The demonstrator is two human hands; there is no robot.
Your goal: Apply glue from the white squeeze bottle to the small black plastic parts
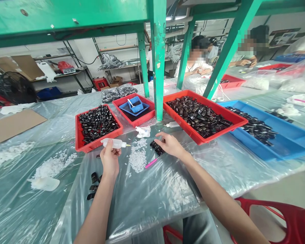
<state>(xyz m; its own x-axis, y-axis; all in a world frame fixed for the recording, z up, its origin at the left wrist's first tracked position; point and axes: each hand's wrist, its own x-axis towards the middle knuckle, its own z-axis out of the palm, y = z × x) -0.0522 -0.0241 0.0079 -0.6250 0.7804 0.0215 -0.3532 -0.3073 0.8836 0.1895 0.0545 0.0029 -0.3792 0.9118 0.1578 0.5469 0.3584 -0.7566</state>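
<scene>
My left hand (110,158) is closed around a clear plastic squeeze bottle (114,143), held level with its thin yellowish tip pointing right. Over a small row of black plastic parts (157,147), my right hand (170,144) has its fingers apart and appears to hold nothing; whether the fingertips touch the parts is unclear. Between the hands lies a spread of small white pieces (138,156). A pink-handled tool (151,163) rests beside the black parts. Several more black parts (93,188) lie left of my left forearm.
Red trays of black parts stand at the left (122,130) and right (200,139). Between them is a red tray (136,122) with a blue scoop (136,104). A green post (159,61) rises from the table. A blue tray (292,142) lies right. Co-workers sit across.
</scene>
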